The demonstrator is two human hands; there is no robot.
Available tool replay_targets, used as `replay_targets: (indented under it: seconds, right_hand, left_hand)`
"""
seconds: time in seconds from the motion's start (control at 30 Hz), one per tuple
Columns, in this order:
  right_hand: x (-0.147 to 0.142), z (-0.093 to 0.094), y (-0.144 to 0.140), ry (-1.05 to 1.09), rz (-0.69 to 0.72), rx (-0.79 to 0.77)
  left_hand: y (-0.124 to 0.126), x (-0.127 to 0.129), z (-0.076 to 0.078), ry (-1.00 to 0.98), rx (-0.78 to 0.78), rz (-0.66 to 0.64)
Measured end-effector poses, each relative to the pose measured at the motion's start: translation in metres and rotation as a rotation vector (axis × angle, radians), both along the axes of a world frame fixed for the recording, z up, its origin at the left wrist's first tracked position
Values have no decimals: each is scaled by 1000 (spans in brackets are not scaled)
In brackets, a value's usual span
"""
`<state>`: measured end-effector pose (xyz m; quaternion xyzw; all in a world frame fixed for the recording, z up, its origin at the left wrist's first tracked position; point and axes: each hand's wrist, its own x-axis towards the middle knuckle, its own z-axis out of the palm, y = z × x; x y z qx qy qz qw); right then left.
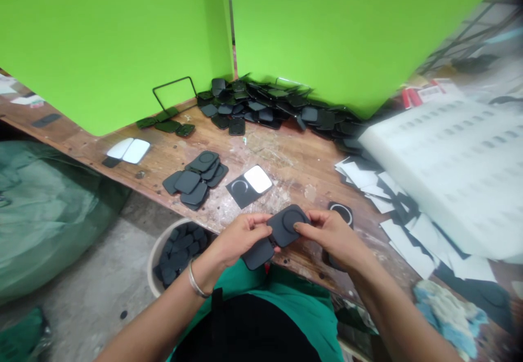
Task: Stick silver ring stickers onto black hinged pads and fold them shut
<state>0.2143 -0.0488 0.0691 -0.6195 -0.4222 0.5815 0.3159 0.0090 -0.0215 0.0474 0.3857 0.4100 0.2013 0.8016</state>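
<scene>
Between both hands, over the table's front edge, is a black folding pad (281,226) of two hinged rounded-square panels, one with a raised ring. My left hand (241,237) grips it near the hinge, thumb on top. My right hand (329,234) pinches the ringed panel at its right side, thumb on the ring. Just beyond lies a dark sheet (237,194) with a ring, with a white rounded square (258,179) at its corner. Partly behind my right hand is a black piece with a white ring (346,215).
A stack of black pads (194,182) lies left of centre. Black pieces are heaped (269,103) against green panels (318,30). A bucket of black pieces (153,267) stands below the edge. White and black sheets (429,242), a white foam block (449,171) and a cloth (447,316) lie right.
</scene>
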Motion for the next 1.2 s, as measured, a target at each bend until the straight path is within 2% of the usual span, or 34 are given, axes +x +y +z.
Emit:
replay_targets:
  seconds: [0.33, 0.57, 0.83, 0.9, 1.0, 1.1, 1.2]
  right_hand:
    - [-4, -1, -3, -149, 32, 152]
    - [-7, -3, -6, -234, 34, 268]
    - [-9, -1, -10, -328, 65, 325]
    - [-9, -1, -12, -437, 103, 336]
    - [-10, 5, -15, -746, 210, 329]
    - [-11, 19, -16, -1052, 338, 258]
    - [-7, 29, -15, -1245, 380, 126]
  left_hand:
    - [-3, 3, 2, 49, 56, 51]
    - [-3, 3, 2, 55, 69, 38]
    - [-8, 1, 4, 69, 145, 20]
    - [-10, 1, 3, 78, 204, 7]
    - [-14, 1, 2, 82, 279, 2]
    - [-19, 2, 1, 42, 258, -16]
    - [-21, 1, 0, -10, 204, -27]
